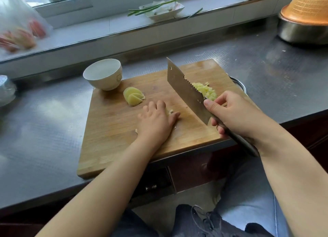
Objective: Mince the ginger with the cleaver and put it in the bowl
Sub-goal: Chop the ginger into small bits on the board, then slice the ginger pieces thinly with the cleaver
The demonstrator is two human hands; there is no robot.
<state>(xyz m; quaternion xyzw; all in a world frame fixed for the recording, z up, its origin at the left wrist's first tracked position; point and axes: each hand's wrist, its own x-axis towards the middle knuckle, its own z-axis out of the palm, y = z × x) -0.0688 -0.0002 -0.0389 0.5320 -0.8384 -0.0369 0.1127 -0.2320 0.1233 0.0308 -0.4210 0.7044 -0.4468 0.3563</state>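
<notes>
Right hand grips the steel cleaver, tilted over minced ginger. At nine o'clock, left hand presses flat, fingers straight, on the wooden board; round white bowl at eleven

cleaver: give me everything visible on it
The broad steel cleaver has a rectangular blade with a hanging hole near its far top corner, a scalloped spine section and a dark handle. The right hand grips the handle, thumb on the blade. It is tilted above the bamboo cutting board, with diced pale yellow ginger piled beyond it.
</notes>
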